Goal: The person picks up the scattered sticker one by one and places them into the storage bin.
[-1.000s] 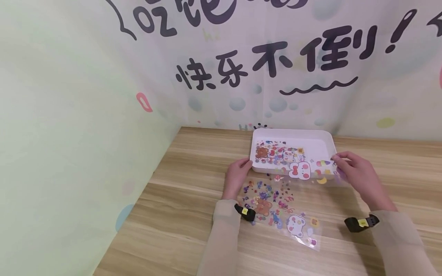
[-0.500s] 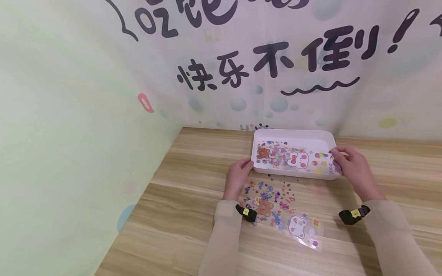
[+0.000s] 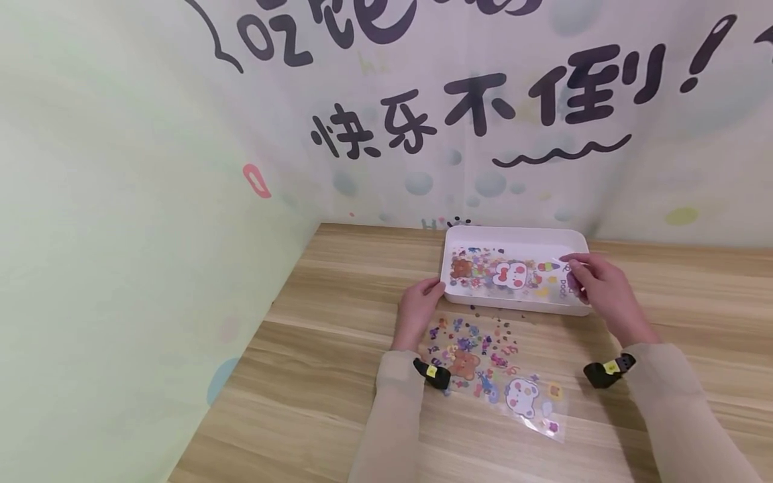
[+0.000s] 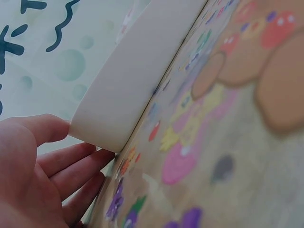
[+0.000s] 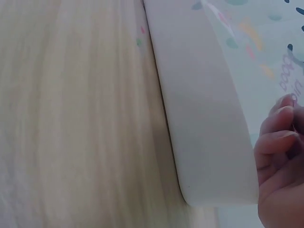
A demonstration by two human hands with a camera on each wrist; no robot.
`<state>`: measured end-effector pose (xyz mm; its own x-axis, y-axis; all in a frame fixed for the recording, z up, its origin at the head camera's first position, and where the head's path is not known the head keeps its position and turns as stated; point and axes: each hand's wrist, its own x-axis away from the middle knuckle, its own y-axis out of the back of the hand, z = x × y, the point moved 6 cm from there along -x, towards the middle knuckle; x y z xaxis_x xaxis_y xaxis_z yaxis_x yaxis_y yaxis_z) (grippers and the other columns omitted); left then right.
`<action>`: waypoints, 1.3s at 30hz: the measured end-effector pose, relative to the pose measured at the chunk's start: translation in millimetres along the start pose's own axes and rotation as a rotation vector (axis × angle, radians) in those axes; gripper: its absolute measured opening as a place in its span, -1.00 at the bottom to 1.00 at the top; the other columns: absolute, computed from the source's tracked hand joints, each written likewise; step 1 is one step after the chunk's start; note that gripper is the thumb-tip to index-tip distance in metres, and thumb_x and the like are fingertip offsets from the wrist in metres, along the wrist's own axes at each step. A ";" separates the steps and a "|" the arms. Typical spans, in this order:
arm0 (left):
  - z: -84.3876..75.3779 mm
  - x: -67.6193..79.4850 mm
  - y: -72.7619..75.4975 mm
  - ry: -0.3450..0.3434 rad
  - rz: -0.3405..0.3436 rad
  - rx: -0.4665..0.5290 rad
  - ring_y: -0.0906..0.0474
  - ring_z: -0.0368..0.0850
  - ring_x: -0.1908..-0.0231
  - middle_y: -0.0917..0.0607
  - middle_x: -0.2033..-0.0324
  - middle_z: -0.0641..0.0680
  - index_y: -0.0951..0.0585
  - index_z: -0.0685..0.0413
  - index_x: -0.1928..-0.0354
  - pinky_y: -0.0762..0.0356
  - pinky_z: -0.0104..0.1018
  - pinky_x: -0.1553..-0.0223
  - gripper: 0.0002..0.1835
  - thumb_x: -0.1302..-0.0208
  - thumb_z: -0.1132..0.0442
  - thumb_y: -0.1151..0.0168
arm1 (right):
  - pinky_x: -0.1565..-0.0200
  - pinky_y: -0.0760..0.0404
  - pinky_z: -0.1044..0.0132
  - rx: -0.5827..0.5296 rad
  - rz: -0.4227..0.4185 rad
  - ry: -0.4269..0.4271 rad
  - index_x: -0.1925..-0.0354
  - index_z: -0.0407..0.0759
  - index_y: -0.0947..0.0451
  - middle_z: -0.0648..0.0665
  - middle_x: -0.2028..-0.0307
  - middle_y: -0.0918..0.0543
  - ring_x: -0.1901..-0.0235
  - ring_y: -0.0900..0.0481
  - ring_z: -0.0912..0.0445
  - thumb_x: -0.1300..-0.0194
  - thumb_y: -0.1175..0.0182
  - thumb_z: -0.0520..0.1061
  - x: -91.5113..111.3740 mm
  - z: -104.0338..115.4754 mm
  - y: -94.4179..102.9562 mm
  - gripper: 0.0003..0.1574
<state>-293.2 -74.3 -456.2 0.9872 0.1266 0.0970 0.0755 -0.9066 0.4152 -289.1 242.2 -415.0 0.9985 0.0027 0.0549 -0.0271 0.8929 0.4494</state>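
A white plastic tray stands near the back of the wooden table. My left hand holds its front left corner, the thumb at the rim and the fingers against the outer wall below, as the left wrist view shows. My right hand pinches the right end of a clear sticker sheet with a white rabbit on it. This sheet lies low inside the tray, over other stickers with a brown bear. In the right wrist view the curled fingers are above the tray's rim.
Another clear sticker sheet, with a bear and small figures, lies flat on the table in front of the tray, partly beside the left forearm. A printed cloth wall rises directly behind the tray; a pale wall stands left.
My right hand has moved left and inward over the tray. The rabbit sheet came from above the front rim down into the tray. The left hand stays at the corner.
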 end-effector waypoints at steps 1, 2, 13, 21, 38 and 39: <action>-0.5 0.1 0.3 -0.001 0.000 0.001 -0.47 -0.24 0.04 -0.58 0.07 -0.16 -0.55 -0.23 0.00 -0.40 -0.27 0.00 -0.63 -0.19 -0.12 -0.05 | 0.44 -0.43 0.33 0.000 0.003 0.008 -0.17 -0.02 -0.25 -0.23 0.23 -0.36 0.32 -0.33 0.03 -0.30 0.25 0.28 -0.7 0.7 -0.5 -0.37; -1.0 0.3 0.6 -0.003 0.000 0.002 -0.47 -0.24 0.04 -0.58 0.07 -0.16 -0.55 -0.23 0.00 -0.41 -0.28 0.01 -0.62 -0.19 -0.12 -0.05 | 0.44 -0.44 0.33 0.002 0.007 0.013 -0.18 -0.01 -0.25 -0.22 0.23 -0.36 0.32 -0.33 0.03 -0.30 0.26 0.28 -1.5 1.2 -0.8 -0.37; 0.1 0.8 0.9 0.008 -0.002 -0.024 -0.46 -0.25 0.04 -0.58 0.07 -0.19 -0.54 -0.28 0.00 -0.40 -0.26 0.00 -0.63 -0.18 -0.15 -0.05 | 0.41 -0.47 0.32 0.024 0.061 0.046 -0.22 -0.05 -0.20 -0.24 0.26 -0.37 0.32 -0.34 0.01 -0.37 0.27 0.16 -12.7 5.2 -4.0 -0.44; 0.3 0.6 0.3 0.018 -0.001 -0.020 -0.46 -0.24 0.03 -0.58 0.06 -0.18 -0.54 -0.28 0.00 -0.42 -0.27 0.02 -0.63 -0.18 -0.15 -0.05 | 0.42 -0.45 0.32 0.019 0.073 0.042 -0.27 -0.07 -0.16 -0.24 0.28 -0.36 0.33 -0.34 -0.05 -0.40 0.29 0.10 -16.6 7.7 -8.7 -0.44; -1.1 2.8 0.6 0.031 0.000 -0.017 -0.47 -0.23 0.04 -0.58 0.06 -0.17 -0.53 -0.28 -0.01 -0.42 -0.27 0.02 -0.63 -0.19 -0.14 -0.05 | 0.31 -0.49 0.24 0.042 0.061 0.022 -0.33 0.01 -0.06 -0.23 0.18 -0.38 0.21 -0.33 -0.12 -0.35 0.23 0.18 -32.0 3.0 -19.6 -0.35; -1.0 2.8 0.6 0.032 0.000 -0.018 -0.47 -0.23 0.04 -0.58 0.06 -0.18 -0.53 -0.29 -0.01 -0.42 -0.26 0.02 -0.63 -0.19 -0.14 -0.05 | 0.30 -0.49 0.23 0.055 0.057 0.023 -0.33 0.01 -0.07 -0.23 0.17 -0.38 0.21 -0.34 -0.11 -0.34 0.22 0.19 -32.5 2.5 -20.1 -0.34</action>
<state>-290.5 -74.2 -454.8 0.9821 0.1398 0.1261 0.0726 -0.8993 0.4312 -321.1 223.1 -423.6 0.9960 0.0641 0.0618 -0.0863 0.8650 0.4944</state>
